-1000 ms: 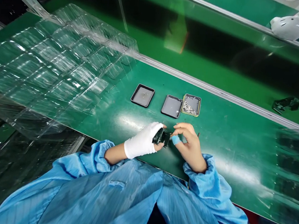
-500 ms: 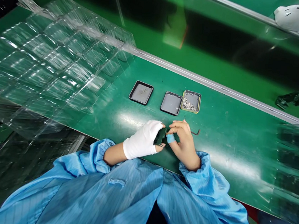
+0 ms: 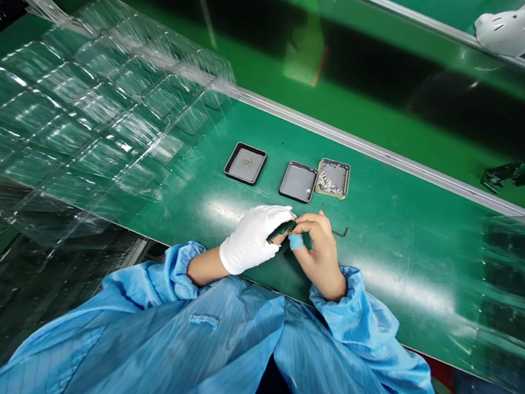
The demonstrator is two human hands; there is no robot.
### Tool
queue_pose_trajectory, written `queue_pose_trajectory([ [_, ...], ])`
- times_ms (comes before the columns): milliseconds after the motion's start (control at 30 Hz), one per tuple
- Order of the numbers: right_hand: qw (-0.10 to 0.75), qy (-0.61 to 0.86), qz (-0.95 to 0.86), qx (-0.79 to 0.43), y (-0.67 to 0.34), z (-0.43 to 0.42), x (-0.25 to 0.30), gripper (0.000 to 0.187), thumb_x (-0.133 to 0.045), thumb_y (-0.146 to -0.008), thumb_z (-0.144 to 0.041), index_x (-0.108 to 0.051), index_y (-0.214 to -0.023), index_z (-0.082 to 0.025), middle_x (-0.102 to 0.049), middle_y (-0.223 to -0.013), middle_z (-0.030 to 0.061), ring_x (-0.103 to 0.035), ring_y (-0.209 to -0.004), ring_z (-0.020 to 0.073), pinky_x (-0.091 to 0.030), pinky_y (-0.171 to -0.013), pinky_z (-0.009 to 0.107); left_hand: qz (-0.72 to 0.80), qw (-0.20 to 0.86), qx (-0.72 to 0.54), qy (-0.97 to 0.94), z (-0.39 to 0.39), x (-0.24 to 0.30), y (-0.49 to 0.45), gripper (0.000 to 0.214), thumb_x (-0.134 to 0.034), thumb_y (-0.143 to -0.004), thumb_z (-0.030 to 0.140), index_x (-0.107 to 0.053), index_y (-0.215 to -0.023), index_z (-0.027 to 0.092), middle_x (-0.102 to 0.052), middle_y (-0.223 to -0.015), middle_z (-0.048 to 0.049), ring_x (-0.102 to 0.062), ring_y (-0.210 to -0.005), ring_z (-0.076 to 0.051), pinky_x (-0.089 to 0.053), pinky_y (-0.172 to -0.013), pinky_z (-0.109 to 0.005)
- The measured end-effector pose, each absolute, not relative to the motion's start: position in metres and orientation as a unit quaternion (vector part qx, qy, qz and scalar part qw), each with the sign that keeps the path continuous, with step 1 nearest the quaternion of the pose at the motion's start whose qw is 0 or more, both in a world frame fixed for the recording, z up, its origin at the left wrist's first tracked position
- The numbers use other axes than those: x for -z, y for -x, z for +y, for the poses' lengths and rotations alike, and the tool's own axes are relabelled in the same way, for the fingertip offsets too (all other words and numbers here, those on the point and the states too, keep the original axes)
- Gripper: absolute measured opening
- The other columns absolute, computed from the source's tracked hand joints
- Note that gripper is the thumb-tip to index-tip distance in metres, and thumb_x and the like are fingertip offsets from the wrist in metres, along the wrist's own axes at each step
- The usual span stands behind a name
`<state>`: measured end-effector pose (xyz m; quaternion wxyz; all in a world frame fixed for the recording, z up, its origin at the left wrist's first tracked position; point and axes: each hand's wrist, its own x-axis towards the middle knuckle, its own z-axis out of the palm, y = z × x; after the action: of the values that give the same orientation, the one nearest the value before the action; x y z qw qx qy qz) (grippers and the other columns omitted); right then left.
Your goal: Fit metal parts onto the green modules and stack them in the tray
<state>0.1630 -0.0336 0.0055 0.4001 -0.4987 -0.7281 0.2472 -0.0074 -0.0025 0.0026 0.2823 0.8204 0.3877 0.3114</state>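
Observation:
My left hand (image 3: 255, 236), in a white glove with bare fingertips, is closed around a small dark green part (image 3: 282, 229). The part's exact kind is unclear, and the fingers cover much of it. My right hand (image 3: 317, 245), ungloved with blue tape (image 3: 296, 242) round one finger, meets the part's right side with bent, pinched fingers. Whatever sits between those fingertips is too small or hidden to name. Just beyond the right hand, a hex key (image 3: 342, 232) lies on the green table.
Past my hands sit a black-rimmed tray (image 3: 232, 172), a second shallow tray (image 3: 291, 189) and a yellow-edged tray (image 3: 346, 186) of small metal pieces. Clear plastic compartment trays (image 3: 113, 108) fill the left; another (image 3: 510, 276) lies right. A dark part (image 3: 506, 176) rests behind the metal rail (image 3: 365, 144).
The green part has turned in my left hand and now shows a narrower, slanted side. My left hand has rotated with it. The right fingers stay against the part.

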Motion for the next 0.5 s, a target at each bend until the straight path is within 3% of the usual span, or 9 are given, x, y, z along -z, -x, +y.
queue_pose_trajectory([
  [200,0.402,0.492,-0.731,-0.249,-0.162,-0.035,-0.002,0.008,-0.052,-0.088,-0.016,-0.052,-0.091,-0.024,-0.061,-0.095,0.003,-0.06,-0.093,0.0191,-0.032,-0.107,0.051,0.397,0.211,-0.286,-0.846,0.002,-0.007,0.006,0.018,-0.048,-0.084,0.023,-0.059,-0.096,0.017,-0.068,-0.093,-0.0083,-0.064,-0.088,-0.024,-0.051,-0.078,-0.038],
  [367,0.404,0.493,-0.739,-0.219,-0.158,-0.036,0.007,0.013,-0.045,-0.087,-0.011,-0.049,-0.092,-0.023,-0.06,-0.094,0.0069,-0.059,-0.092,0.0212,-0.048,-0.091,0.043,0.45,0.115,-0.26,-0.846,-0.011,-0.003,-0.003,0.022,-0.048,-0.077,0.02,-0.056,-0.097,0.014,-0.063,-0.094,-0.0135,-0.06,-0.089,-0.029,-0.049,-0.076,-0.043],
  [500,0.396,0.505,-0.722,-0.258,-0.167,-0.03,0.0,0.014,-0.047,-0.089,-0.014,-0.052,-0.099,-0.023,-0.059,-0.101,0.008,-0.058,-0.097,0.0211,-0.05,-0.084,0.037,0.439,0.178,-0.286,-0.833,-0.014,0.005,-0.002,0.037,-0.056,-0.073,0.028,-0.048,-0.106,0.014,-0.057,-0.1,-0.0129,-0.057,-0.093,-0.029,-0.049,-0.079,-0.043],
])
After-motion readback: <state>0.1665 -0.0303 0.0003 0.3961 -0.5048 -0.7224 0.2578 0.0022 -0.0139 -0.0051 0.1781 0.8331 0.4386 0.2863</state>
